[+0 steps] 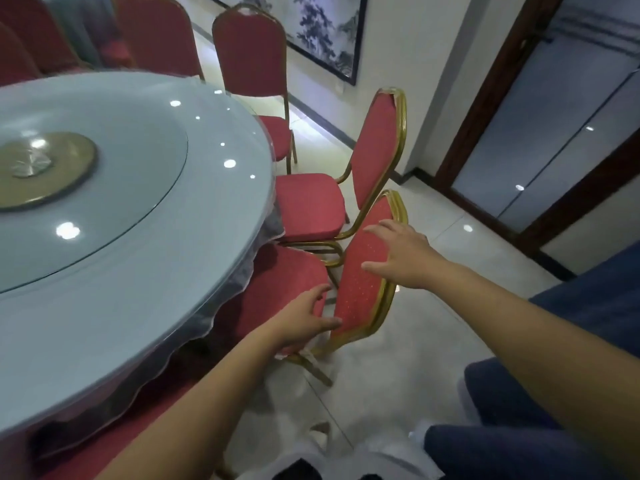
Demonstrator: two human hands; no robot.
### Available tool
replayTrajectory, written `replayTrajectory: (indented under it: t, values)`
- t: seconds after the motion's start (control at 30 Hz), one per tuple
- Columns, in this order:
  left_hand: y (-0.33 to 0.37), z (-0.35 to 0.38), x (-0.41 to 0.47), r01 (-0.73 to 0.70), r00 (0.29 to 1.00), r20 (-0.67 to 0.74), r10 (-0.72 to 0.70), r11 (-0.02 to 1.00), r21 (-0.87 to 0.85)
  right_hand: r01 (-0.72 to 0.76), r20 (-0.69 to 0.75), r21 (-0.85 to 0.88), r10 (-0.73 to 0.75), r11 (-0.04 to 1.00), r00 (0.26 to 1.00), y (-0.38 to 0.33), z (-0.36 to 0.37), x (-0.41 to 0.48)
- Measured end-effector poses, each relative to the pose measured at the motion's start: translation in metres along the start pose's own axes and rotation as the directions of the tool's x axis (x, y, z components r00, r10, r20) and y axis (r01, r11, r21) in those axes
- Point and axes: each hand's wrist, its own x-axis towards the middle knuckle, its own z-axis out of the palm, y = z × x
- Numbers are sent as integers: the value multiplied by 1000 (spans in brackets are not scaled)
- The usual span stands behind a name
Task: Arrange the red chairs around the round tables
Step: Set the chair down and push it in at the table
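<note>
**Head view, looking down along two bare forearms.** The nearest red fabric chair with a gold metal frame (363, 282) stands at the rim of the round table under a pale blue-grey cover and clear plastic sheet (145, 289). Its seat is partly tucked beneath the scalloped overhang, and its backrest leans away from the table.

From my remote station I read the left hand (301, 323) as spread wide, fingers and thumb apart. It is at the rear corner of the seat, where seat meets backrest, and is closed round nothing (whether the fingertips touch the fabric I cannot tell). The right hand (405, 254) is likewise splayed, fingers straight, in front of the upper half of the backrest near its gold edge. It holds nothing, and contact is unclear to me.

A second red chair (311, 206) stands just beyond, seat toward the table, its frame just beside the top of the nearest backrest. A third red chair (249, 53) stands farther round the rim, and more red chair backs (156, 29) show at upper left.

On the table lies a round glass turntable (114, 209) with a gold disc hub (45, 168).

Also in view:
- a framed ink landscape painting (322, 29)
- a dark wooden door frame (491, 109)
- pale floor tiles (398, 368)
- dark blue trouser legs (519, 445)
</note>
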Motion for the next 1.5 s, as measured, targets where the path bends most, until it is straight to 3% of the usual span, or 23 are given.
replayTrajectory:
  t: [0.17, 0.27, 0.33, 0.4, 0.47, 0.53, 0.6, 0.63, 0.73, 0.9, 1.33, 1.5]
  values:
    - [22, 8, 44, 60, 997, -38, -62, 996, -59, 204, 117, -101, -192, 974, 974, 43, -8, 72]
    - [33, 21, 68, 130, 987, -83, -138, 987, -95, 360, 239, -186, -313, 914, 919, 68, -7, 128]
    - [45, 34, 82, 169, 978, -105, -183, 977, -127, 408, 353, -235, -313, 882, 882, 84, -6, 163]
    - [62, 52, 97, 209, 962, -133, -237, 958, -198, 430, 441, -183, -317, 884, 839, 99, -6, 190]
    - [81, 78, 112, 215, 942, -202, -267, 945, -248, 494, 445, -45, -425, 868, 788, 115, -7, 208]
    - [97, 107, 125, 235, 861, -397, -319, 941, -245, 576, 408, 105, -563, 811, 719, 131, -8, 214]
    - [114, 127, 130, 345, 689, -605, -399, 915, -211, 652, 373, 205, -674, 730, 638, 148, -6, 212]
    - [122, 131, 129, 395, 633, -638, -439, 891, -221, 684, 355, 233, -715, 692, 602, 156, -5, 210]
    - [137, 135, 124, 475, 586, -594, -552, 827, -300, 755, 338, 256, -787, 604, 516, 170, -12, 206]
    - [145, 158, 105, 528, 584, -561, -587, 799, -288, 870, 287, 216, -880, 444, 378, 195, -1, 189]
    - [106, 173, 36, 563, 541, -562, -626, 766, -311, 806, 287, 67, -785, 588, 549, 147, 35, 123]
    - [111, 169, 36, 540, 564, -554, -612, 781, -313, 825, 326, -27, -776, 564, 541, 140, 29, 127]
